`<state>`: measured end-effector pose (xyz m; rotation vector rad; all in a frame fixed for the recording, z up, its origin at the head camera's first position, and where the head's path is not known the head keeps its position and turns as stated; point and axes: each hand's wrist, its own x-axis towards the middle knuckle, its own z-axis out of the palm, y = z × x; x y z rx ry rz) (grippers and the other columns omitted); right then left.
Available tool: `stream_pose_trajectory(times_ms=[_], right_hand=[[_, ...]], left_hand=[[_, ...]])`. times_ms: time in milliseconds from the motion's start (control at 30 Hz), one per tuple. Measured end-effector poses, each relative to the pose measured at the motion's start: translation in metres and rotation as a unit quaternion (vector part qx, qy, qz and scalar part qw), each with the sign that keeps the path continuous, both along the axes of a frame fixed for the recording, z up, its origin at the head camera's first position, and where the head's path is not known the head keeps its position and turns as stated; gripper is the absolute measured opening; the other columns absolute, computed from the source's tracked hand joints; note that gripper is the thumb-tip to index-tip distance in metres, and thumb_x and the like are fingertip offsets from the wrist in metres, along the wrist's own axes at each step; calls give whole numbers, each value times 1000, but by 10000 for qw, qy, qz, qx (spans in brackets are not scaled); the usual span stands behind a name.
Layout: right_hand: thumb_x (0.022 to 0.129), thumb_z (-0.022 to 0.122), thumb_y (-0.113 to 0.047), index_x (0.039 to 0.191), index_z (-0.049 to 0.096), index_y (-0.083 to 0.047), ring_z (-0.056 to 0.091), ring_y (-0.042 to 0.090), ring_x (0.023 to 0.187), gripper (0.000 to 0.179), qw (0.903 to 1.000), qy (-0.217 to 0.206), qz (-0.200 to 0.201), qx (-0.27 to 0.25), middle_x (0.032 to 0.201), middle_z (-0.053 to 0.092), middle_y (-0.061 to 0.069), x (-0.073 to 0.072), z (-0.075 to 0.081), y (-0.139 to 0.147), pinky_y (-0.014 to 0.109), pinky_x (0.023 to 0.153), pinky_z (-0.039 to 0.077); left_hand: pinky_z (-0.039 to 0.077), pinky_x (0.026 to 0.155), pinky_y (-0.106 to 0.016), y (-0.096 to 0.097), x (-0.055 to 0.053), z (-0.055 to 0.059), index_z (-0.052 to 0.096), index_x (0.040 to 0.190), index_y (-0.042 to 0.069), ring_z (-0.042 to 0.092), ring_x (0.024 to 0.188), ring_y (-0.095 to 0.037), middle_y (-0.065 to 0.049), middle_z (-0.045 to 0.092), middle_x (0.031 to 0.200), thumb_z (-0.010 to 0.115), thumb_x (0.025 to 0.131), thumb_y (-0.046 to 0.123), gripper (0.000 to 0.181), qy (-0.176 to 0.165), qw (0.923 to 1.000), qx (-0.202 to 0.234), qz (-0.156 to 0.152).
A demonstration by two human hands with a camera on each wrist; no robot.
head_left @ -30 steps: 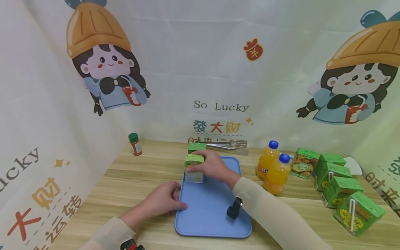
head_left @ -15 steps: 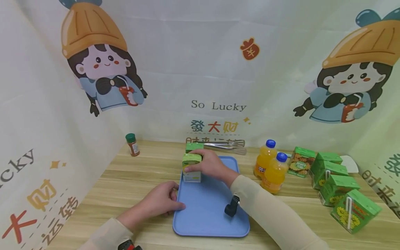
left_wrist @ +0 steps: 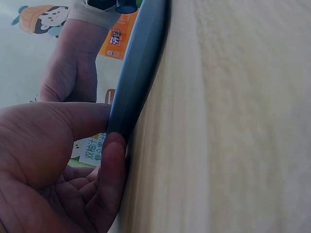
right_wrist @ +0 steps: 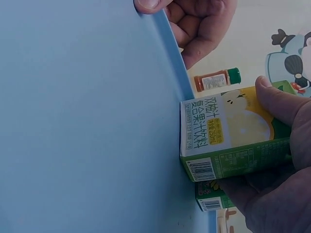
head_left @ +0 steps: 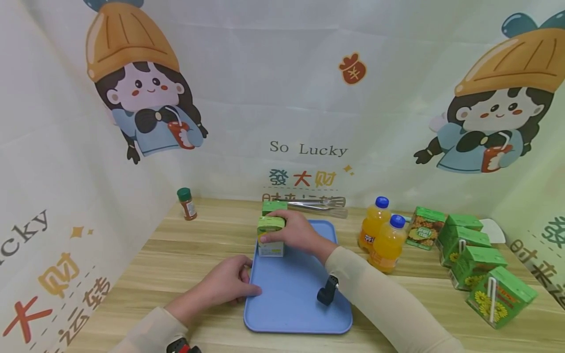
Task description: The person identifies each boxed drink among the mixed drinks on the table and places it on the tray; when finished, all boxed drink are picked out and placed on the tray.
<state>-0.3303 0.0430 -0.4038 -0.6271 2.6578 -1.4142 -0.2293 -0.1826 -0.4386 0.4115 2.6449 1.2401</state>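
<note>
At the far left corner of a blue tray, my right hand grips a small yellow-green juice carton. In the right wrist view the carton's base meets the tray, its thumb side printed with Chinese text and fruit. Just behind it stands a second green carton, partly hidden by the hand and the first carton. My left hand pinches the tray's left rim, thumb on top. The left wrist view shows the fingers against the outside of that rim.
Two orange drink bottles with blue caps stand right of the tray. Several green drink cartons line the table's right side, with a white object behind them. Metal tongs lie at the back; a green-capped spice jar stands back left.
The head view has shifted slightly, so everything sits a little further left in it. Both hands keep their places on the carton and the tray.
</note>
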Motion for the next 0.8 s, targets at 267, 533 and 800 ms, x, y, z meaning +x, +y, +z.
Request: stream_pose_trajectory(times_ms=[267,533,800], right_hand=[[81,102,-38,141,75,-16,66,20,103,69,10000,7,-6,12,119,72,2,-2,-2,1,42,92,55],[82,102,-36,143,73,-15,66,21,104,71,10000,-31,64,-63,122,72,5,-1,0,1,42,92,55],[81,102,-37,144,74,-17,65,21,104,71,9999,75,112,-21,124,71,5,0,2,2,41,91,54]], left_hand=[[56,52,-36,0,0,0,60,139,-12,64,57,-18,-3,66,79,97,86,15,69,2,10000,-3,7],[56,52,-37,1,-2,-1,60,140,-12,64,57,-18,-3,66,79,97,87,16,71,21,10000,-11,2],[56,52,-36,1,0,1,61,139,-12,64,57,-18,-4,66,77,96,87,16,69,10,10000,1,-10]])
